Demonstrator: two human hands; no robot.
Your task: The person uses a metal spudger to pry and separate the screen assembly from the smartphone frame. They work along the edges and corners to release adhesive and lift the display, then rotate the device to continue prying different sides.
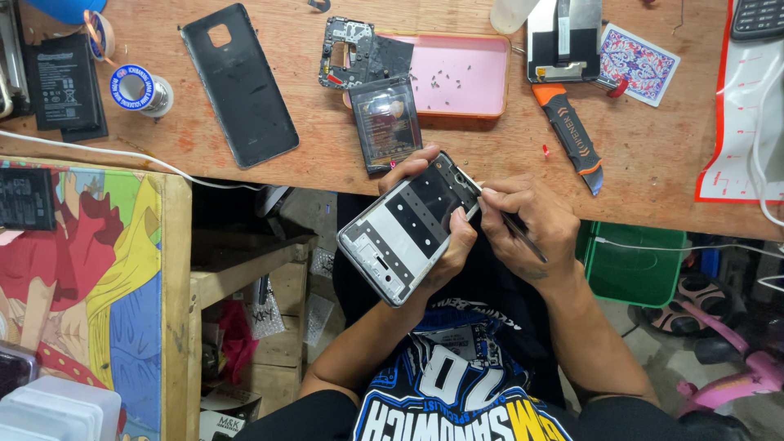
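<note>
Stripped phone frame (416, 229) sits cradled in the left hand (445, 245) over the lap, right hand (527, 224) pinching a thin tool (510, 219) at its top corner. Already off, on the wooden bench (637, 155): back cover (238, 86), battery (386, 122), inner shield (347, 53), screws in the pink tray (457, 73). Cluttered workshop underneath.

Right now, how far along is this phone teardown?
Done: the back cover, battery and inner shield lie off on the bench, screws in the pink tray. In hand: the left hand holds the open phone frame while the right hand works a thin tool at its top corner. What remains inside is unclear.
</note>
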